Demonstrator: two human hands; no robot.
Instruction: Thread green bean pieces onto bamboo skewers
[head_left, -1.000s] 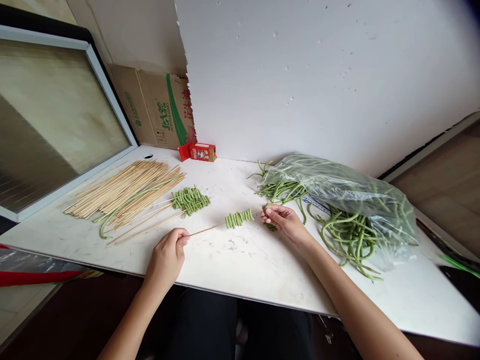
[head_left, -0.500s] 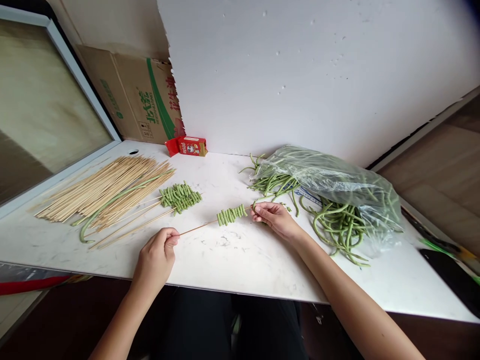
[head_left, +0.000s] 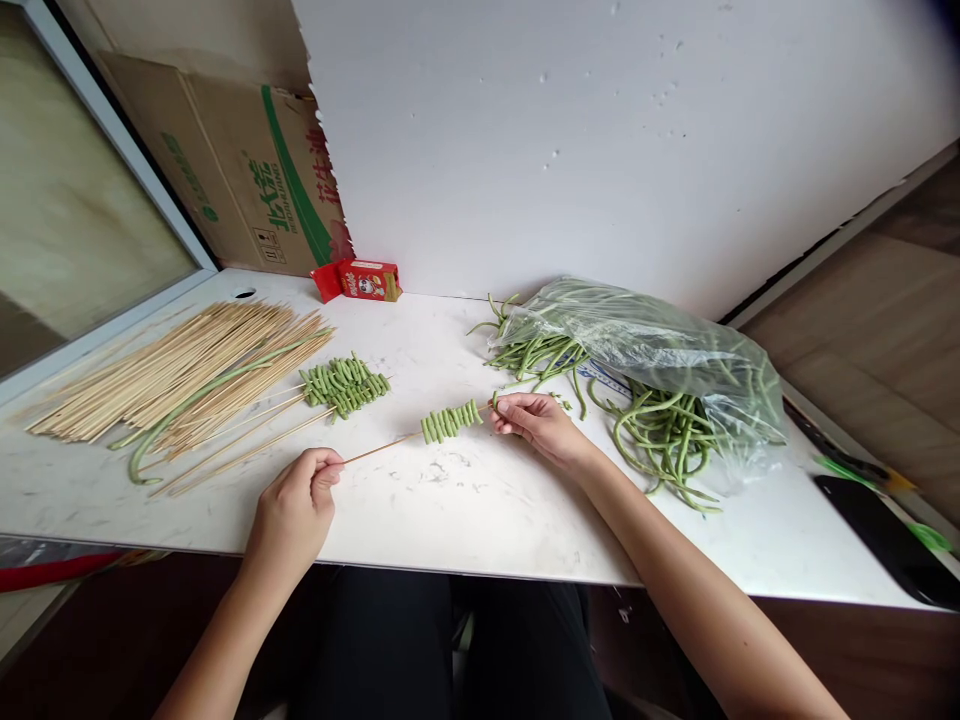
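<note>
My left hand (head_left: 304, 490) is closed on the lower end of a bamboo skewer (head_left: 381, 448). Folded green bean (head_left: 451, 423) is threaded in a tight row near the skewer's far end. At the tip, my right hand (head_left: 536, 425) pinches a green bean (head_left: 496, 400), most of it hidden by the fingers. Left of the row, several loaded bean skewers (head_left: 345, 386) lie side by side, their bare ends pointing toward me. Beyond my left hand is a heap of plain bamboo skewers (head_left: 187, 365), with one long bean (head_left: 202, 390) lying across it.
A clear plastic bag (head_left: 637, 325) of long beans lies at the back right, with loose beans (head_left: 667, 440) spilling out. A red box (head_left: 367, 280) stands by the wall panel, before a cardboard carton (head_left: 232, 180). A black phone (head_left: 885, 535) rests at the right edge.
The view has shifted slightly, so everything sits a little further left and higher. Both hands keep their grips; the right hand's bean stays at the skewer tip.
</note>
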